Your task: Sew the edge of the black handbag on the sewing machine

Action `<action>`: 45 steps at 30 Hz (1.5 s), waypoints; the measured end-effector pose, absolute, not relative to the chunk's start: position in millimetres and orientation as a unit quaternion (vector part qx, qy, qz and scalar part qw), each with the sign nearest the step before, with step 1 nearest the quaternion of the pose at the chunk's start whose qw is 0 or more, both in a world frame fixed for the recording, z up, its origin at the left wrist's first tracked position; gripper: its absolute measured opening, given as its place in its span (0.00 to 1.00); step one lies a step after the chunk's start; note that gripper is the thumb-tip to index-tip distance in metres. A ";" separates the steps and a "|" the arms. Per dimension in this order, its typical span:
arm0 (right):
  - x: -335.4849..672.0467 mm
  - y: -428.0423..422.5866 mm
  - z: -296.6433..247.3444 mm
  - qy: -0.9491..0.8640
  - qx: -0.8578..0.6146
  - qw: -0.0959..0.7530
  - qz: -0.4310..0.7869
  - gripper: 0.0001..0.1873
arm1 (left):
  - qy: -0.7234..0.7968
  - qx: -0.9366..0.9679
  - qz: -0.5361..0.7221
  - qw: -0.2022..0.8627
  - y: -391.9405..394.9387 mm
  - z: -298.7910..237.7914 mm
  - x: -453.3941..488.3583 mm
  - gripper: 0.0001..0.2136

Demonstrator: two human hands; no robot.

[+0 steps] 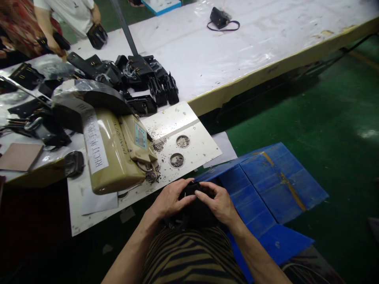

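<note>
A small black handbag (197, 211) rests at my lap, partly hidden by my hands and blending into the dark. My left hand (171, 199) grips its left side, thumb along the top and fingers curled behind. On the opposite side, my right hand (217, 201) holds the bag's upper edge between thumb and fingers. Both thumbs nearly meet near the top. Just ahead of the hands stands a beige sewing machine (115, 154) with a paper label, on a white machine plate (195, 146) strewn with dark scraps.
Several black handbags (145, 75) crowd the long white table (189, 47) behind the machine. One bag (219, 19) lies apart at the far side. An opened blue box (272, 177) stands to my right. Across the table, a person (68, 17) in a white shirt handles a bag.
</note>
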State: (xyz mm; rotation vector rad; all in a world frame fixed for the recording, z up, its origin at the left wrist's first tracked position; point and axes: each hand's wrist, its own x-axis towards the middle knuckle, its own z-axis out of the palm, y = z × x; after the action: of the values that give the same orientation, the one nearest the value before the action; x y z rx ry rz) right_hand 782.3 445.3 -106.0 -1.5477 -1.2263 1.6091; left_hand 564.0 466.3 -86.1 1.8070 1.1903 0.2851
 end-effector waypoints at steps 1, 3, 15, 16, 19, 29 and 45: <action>783.4 445.6 -109.3 -0.456 -0.578 0.291 0.611 0.19 | 0.486 0.734 0.116 0.459 466.5 -87.6 564.7 0.26; 786.4 446.7 -114.4 -0.452 -0.573 0.288 0.620 0.20 | 0.492 0.733 0.118 0.454 467.0 -91.3 567.3 0.25; 800.3 447.3 -137.1 -0.473 -0.558 0.277 0.623 0.21 | 0.555 0.714 0.108 0.413 471.0 -127.4 591.7 0.19; 800.8 447.1 -138.9 -0.472 -0.560 0.278 0.622 0.21 | 0.558 0.713 0.106 0.411 471.5 -130.3 593.5 0.19; 803.2 446.6 -142.7 -0.467 -0.562 0.280 0.623 0.20 | 0.567 0.710 0.099 0.406 472.3 -136.4 598.8 0.19; 808.5 445.9 -146.9 -0.453 -0.566 0.292 0.624 0.20 | 0.592 0.702 0.085 0.387 475.5 -135.7 610.1 0.17; 806.8 431.7 -139.9 -0.459 -0.579 0.326 0.589 0.20 | 0.582 0.724 0.124 0.349 464.7 -116.8 613.2 0.17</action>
State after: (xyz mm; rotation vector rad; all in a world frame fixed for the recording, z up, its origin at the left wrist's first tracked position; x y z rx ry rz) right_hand 806.8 431.7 -139.9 -1.5176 -1.2030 1.5446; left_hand 613.2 464.7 -116.8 1.8776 1.5073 0.3221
